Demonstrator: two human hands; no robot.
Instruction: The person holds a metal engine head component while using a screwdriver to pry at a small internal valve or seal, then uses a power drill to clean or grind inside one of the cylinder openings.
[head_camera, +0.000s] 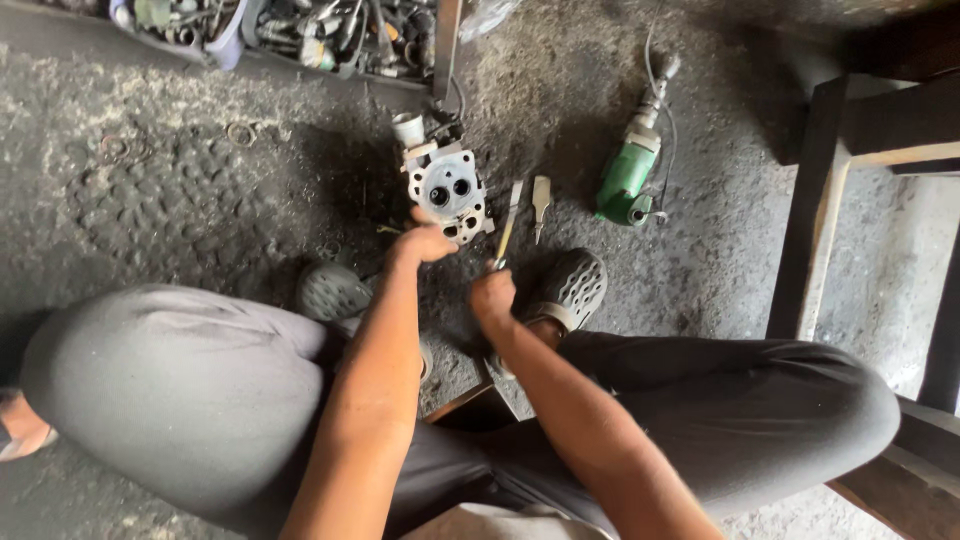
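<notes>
A grey metal engine part (447, 186) with two round holes in its face stands on the dirty ground in front of me. My left hand (421, 241) grips its lower edge. My right hand (493, 296) is closed around the handle of a thin flat metal tool (509, 222), whose blade points up along the part's right side. A second small hand tool (541, 203) with a pale handle lies on the ground just right of the blade. I am squatting, with both knees in grey trousers spread wide.
A green power tool (631, 170) with a cable lies to the right. Trays of assorted metal parts (330, 35) sit at the top. A dark wooden frame (812, 200) stands at the right. Grey perforated clogs (573, 287) are on my feet.
</notes>
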